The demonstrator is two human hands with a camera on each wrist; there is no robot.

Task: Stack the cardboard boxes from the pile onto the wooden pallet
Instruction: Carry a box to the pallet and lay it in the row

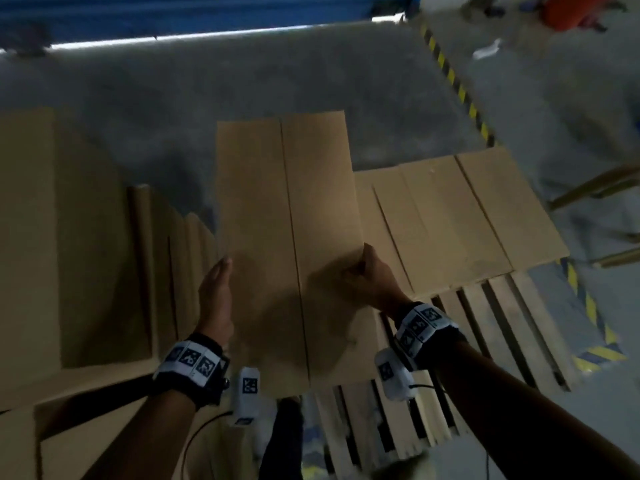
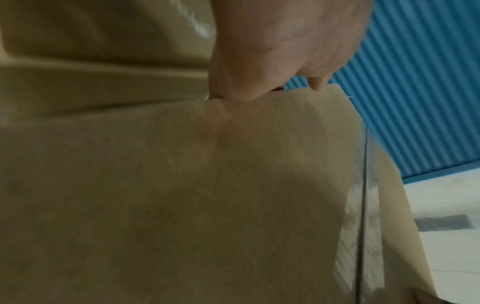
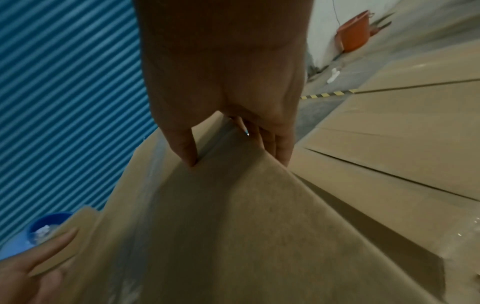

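- The pile of boxes [image 1: 69,244] sits on the left.
- Left hand [image 1: 216,299] lies flat on the carried box's [image 1: 291,237] left side, fingers straight.
- Right hand [image 1: 370,278] pinches its right edge, thumb on top.
- Wooden pallet [image 1: 502,323], holding boxes [image 1: 460,220], lies right.

Head view steeply down from above; both wrist views close along the held cardboard box [image 1: 287,244].

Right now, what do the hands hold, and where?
One cardboard box: left hand flat against its left side, right hand gripping its right edge.
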